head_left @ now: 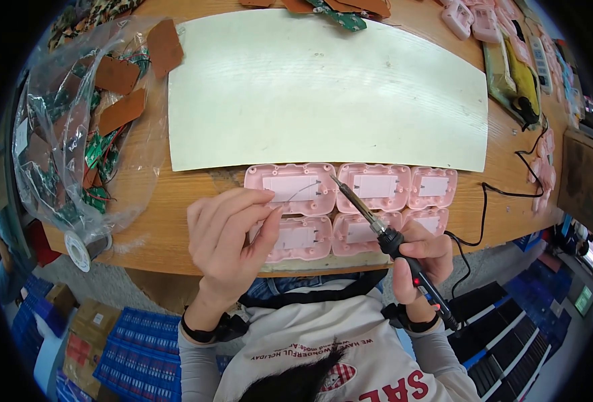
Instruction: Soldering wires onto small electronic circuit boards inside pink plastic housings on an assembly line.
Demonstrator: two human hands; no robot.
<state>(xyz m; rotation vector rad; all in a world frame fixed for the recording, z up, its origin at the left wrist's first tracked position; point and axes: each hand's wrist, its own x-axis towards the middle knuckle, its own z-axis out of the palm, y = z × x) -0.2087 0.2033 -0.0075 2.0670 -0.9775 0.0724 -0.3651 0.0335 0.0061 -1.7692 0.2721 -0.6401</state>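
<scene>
In the head view, the left hand [233,234] pinches a thin wire [301,193] over the top-left pink shell [326,201] on the wooden table [152,244]. The right hand [425,258] is wrapped around a soldering iron [391,241], its tip near that shell's right edge.

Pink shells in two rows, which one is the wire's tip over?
The far row's leftmost shell: the thin wire from the left hand ends over it, not over the other five.

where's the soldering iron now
In the head view, the soldering iron is in the right hand, right of centre, tip near the upper-left pink shell.
</scene>
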